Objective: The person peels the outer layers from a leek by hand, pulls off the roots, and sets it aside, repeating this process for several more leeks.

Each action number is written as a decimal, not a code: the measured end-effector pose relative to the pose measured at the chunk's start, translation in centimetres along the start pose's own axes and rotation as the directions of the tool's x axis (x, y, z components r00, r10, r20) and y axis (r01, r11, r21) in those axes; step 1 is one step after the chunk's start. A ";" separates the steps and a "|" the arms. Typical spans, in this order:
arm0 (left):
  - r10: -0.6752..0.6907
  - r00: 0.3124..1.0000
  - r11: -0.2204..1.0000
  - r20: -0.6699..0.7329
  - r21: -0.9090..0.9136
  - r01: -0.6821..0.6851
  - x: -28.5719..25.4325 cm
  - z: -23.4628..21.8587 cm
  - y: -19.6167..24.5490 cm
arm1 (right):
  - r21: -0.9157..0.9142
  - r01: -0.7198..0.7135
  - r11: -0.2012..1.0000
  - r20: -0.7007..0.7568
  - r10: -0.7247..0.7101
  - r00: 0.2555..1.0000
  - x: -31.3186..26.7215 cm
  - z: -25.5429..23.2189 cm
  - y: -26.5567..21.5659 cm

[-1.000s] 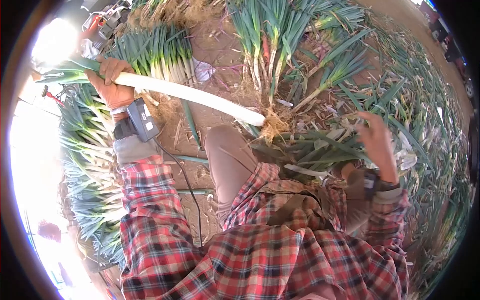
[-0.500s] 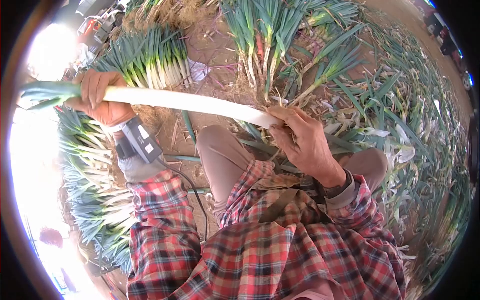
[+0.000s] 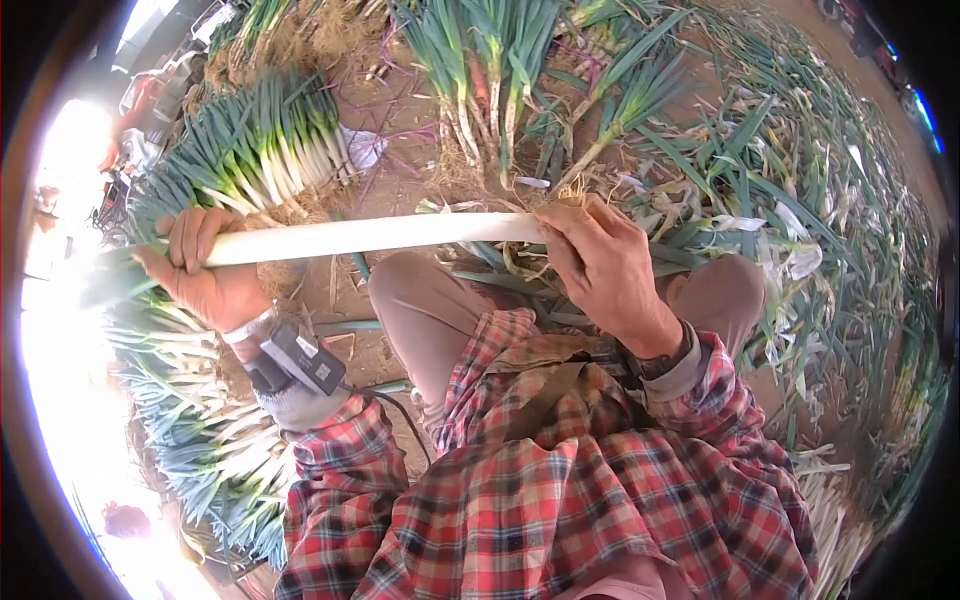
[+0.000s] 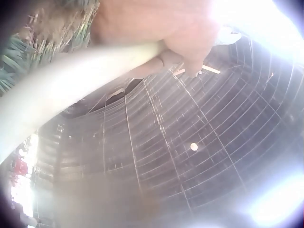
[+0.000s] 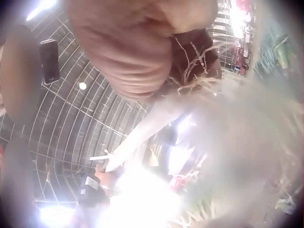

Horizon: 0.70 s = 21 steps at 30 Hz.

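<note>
A long white leek [image 3: 380, 236] lies nearly level across the head view, above the knees. The left hand [image 3: 208, 268] grips it where the white stalk turns to green leaves, fingers curled over the top. At the root end, the right hand [image 3: 612, 270] pinches the stalk between thumb and fingers, covering most of the roots. In the left wrist view the stalk [image 4: 71, 83] runs up to the left hand [image 4: 156, 28]. The right wrist view shows stringy roots [image 5: 197, 85] beside the curled right hand [image 5: 137, 52].
Trimmed leeks stand in a bunch [image 3: 275, 140] at upper left, and more lie in a row [image 3: 215, 400] down the left side. Untrimmed leeks [image 3: 490, 70] are at top centre. Leaf scraps [image 3: 830, 230] cover the ground on the right, beside the bent knees [image 3: 425, 310].
The right hand came in from the right and took hold of the leek's root end. The leek has swung from slanting down rightward to nearly level, as the left hand moved lower.
</note>
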<state>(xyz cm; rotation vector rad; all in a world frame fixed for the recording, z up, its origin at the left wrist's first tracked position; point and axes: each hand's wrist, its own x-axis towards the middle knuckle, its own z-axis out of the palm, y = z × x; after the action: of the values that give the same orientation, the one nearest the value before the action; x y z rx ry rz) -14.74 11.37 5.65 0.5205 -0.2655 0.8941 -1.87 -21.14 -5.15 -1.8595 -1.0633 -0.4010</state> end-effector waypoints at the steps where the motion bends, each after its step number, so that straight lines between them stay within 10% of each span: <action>1: -0.019 1.000 0.999 0.022 -0.039 0.019 -0.3 0.3 0.1 | -0.006 -0.001 1.000 -0.001 0.001 1.000 0.0 -0.1 0.1; 16: -0.083 0.989 0.983 0.124 -0.152 0.101 -2.1 3.5 -1.6 | -0.159 0.035 0.987 0.063 -0.026 0.998 -1.0 -2.5 0.6; 20: -0.099 0.972 0.994 0.211 0.069 0.086 -2.3 2.5 -1.4 | -0.137 0.097 0.986 -0.012 -0.099 0.995 -0.3 -3.3 -0.3; 21: 0.180 0.972 0.914 -0.154 0.390 -0.108 -2.1 1.4 -1.5 | -0.233 0.153 0.960 -0.010 -0.160 0.987 -0.5 -3.4 0.0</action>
<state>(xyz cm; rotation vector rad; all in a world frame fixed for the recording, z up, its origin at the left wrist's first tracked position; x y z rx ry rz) -14.84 8.39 5.45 0.7780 0.0461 1.1409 -1.59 -24.29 -3.70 -1.9724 -1.1898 -0.6678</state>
